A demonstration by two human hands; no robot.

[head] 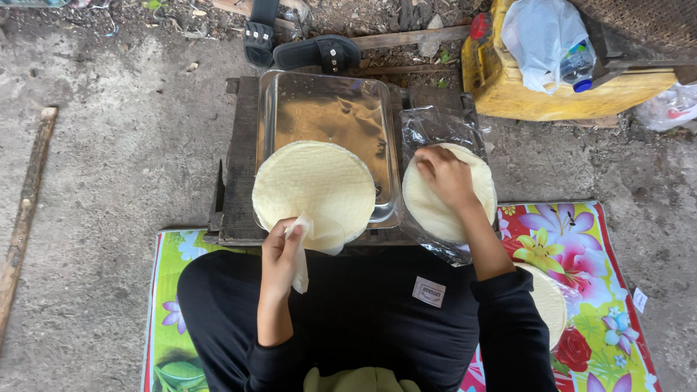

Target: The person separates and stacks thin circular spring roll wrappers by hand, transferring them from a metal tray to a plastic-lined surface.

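Fingers [289, 236] of the left hand [282, 255] are pinched together on a small folded white cloth [300, 265], held at the near edge of a pale yellow round rice-paper sheet [314, 187]; the cloth hangs down from the pinch, which keeps a free corner ready against the sheet's rim. That sheet lies on the near end of a shiny rectangular metal tray [327, 109], overhanging its near rim slightly, so the flat tray bears it while its edge stays within reach. The tray sits on a low dark wooden bench [239, 167], raised off the concrete floor [109, 181]. To the right, the right hand [444, 174] lies palm-down, fingers curled and pressing on a stack of similar pale round sheets [443, 203] resting in a clear crinkled plastic wrapper [435, 123], opened out beneath the stack, seemingly to keep it clean and steady. The person sits on a bright flowered plastic mat [581, 247]; another pale disc [548, 301] lies on it by the right elbow. On the far side are black sandals [319, 51] and a yellow plastic jerrycan [552, 91]
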